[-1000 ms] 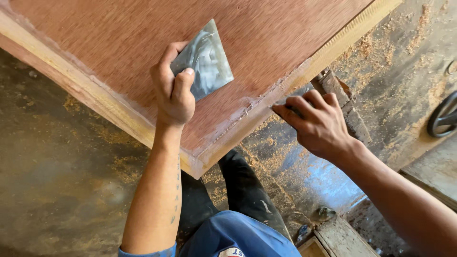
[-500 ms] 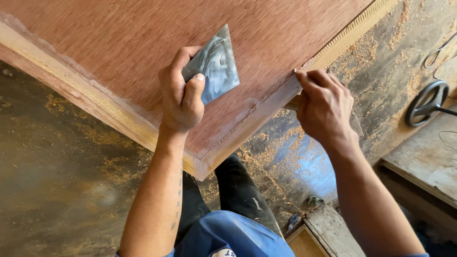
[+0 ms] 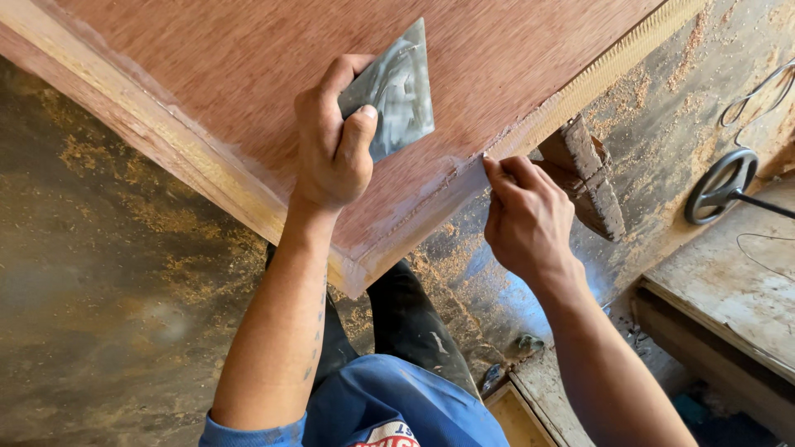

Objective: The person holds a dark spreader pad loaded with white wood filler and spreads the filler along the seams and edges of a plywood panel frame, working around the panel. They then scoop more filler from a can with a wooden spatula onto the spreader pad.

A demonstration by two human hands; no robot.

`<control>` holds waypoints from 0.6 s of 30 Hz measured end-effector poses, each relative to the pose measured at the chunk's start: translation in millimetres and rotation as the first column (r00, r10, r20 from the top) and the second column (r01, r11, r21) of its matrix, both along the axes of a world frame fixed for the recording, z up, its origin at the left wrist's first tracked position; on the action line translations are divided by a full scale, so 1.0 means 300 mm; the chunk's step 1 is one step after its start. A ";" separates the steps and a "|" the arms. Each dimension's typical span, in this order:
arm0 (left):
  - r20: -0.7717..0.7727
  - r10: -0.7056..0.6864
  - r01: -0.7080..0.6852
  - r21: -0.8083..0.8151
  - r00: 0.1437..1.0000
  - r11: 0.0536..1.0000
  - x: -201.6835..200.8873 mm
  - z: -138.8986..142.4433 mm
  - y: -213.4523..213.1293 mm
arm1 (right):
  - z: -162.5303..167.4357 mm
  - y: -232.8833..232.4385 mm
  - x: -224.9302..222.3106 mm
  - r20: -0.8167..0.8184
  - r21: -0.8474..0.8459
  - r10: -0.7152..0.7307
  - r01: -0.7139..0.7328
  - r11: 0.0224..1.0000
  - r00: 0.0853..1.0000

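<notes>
A large reddish-brown wooden panel (image 3: 207, 91) with a pale edge fills the upper left, its corner pointing toward me. My left hand (image 3: 331, 145) rests on the panel near that corner and grips a flat grey metal scraper (image 3: 402, 87), blade tilted up to the right. My right hand (image 3: 526, 215) is at the panel's right edge, fingertips pressed against the pale edge strip, with nothing seen in it.
Sawdust lies over the concrete floor (image 3: 99, 314). A rough wooden block (image 3: 588, 178) sits under the panel's right edge. A black handwheel (image 3: 720, 186) and a worn board (image 3: 729, 281) are at the right. My dark trousers and blue shirt (image 3: 389, 406) show below.
My right hand has moved up along the panel's edge and its fingertips now press on the edge strip. My left hand with the scraper has shifted slightly.
</notes>
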State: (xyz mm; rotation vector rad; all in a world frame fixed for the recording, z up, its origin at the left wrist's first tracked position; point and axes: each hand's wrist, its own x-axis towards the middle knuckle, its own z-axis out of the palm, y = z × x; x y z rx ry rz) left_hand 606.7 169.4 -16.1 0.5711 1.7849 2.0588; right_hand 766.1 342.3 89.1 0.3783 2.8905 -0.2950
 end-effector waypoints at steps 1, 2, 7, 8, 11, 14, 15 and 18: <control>0.002 0.004 -0.004 -0.003 1.000 1.000 0.002 -0.001 0.002 | 0.002 -0.012 0.001 -0.001 -0.020 -0.006 0.006 1.000 1.000; 0.003 0.007 -0.007 -0.006 1.000 1.000 0.004 -0.003 0.003 | 0.005 -0.023 0.000 -0.003 -0.040 -0.012 0.012 0.999 1.000; -0.006 0.016 -0.016 0.033 1.000 0.999 0.011 -0.010 0.002 | 0.014 -0.085 -0.002 0.006 -0.069 -0.015 0.015 0.998 1.000; -0.006 0.017 -0.017 0.024 1.000 1.000 0.011 -0.010 0.000 | 0.014 -0.099 -0.001 -0.002 -0.066 -0.009 0.009 0.998 1.000; -0.019 0.017 -0.017 0.017 1.000 1.000 0.012 -0.009 -0.003 | 0.012 -0.146 0.006 0.014 -0.073 -0.012 0.013 0.997 1.000; -0.008 0.022 -0.022 0.025 1.000 0.999 0.012 -0.007 -0.003 | 0.011 -0.194 0.013 0.029 -0.099 -0.012 0.015 0.995 1.000; 0.002 0.025 -0.026 0.026 1.000 0.999 0.012 -0.007 -0.002 | 0.013 -0.209 0.015 0.033 -0.111 -0.010 0.013 0.994 0.999; -0.019 0.026 -0.025 0.026 0.999 0.999 0.012 -0.011 -0.005 | 0.022 -0.244 0.016 0.039 -0.147 0.030 -0.024 0.989 0.999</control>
